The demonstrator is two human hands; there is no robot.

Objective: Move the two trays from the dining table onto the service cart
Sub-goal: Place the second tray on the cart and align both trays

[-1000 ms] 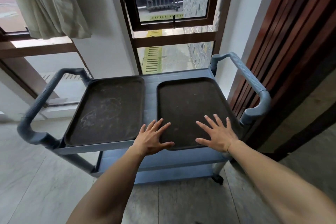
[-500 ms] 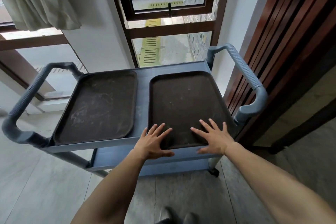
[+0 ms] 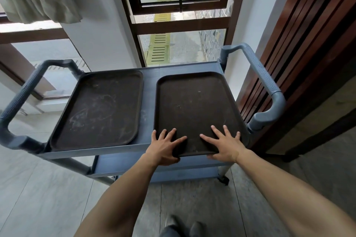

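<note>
Two dark brown trays lie side by side on the top shelf of a grey-blue service cart (image 3: 148, 102). The left tray (image 3: 100, 109) lies flat, scuffed with pale marks, and nothing touches it. The right tray (image 3: 194, 102) has its near edge sticking out over the cart's front rim. My left hand (image 3: 163, 146) and my right hand (image 3: 223, 144) hold that near edge. Their fingers are spread on top of it and their thumbs are tucked underneath.
The cart has a raised handle at the left end (image 3: 19, 98) and another at the right end (image 3: 265, 82), with a lower shelf beneath. A window and white wall stand behind it, and a wooden slatted wall (image 3: 308, 44) is close on the right. My feet (image 3: 181, 227) are on the tiled floor.
My hands slid back from the tray's surface to its near edge, and my thumbs went under it. The camera drew back and tilted down, so my feet came into view.
</note>
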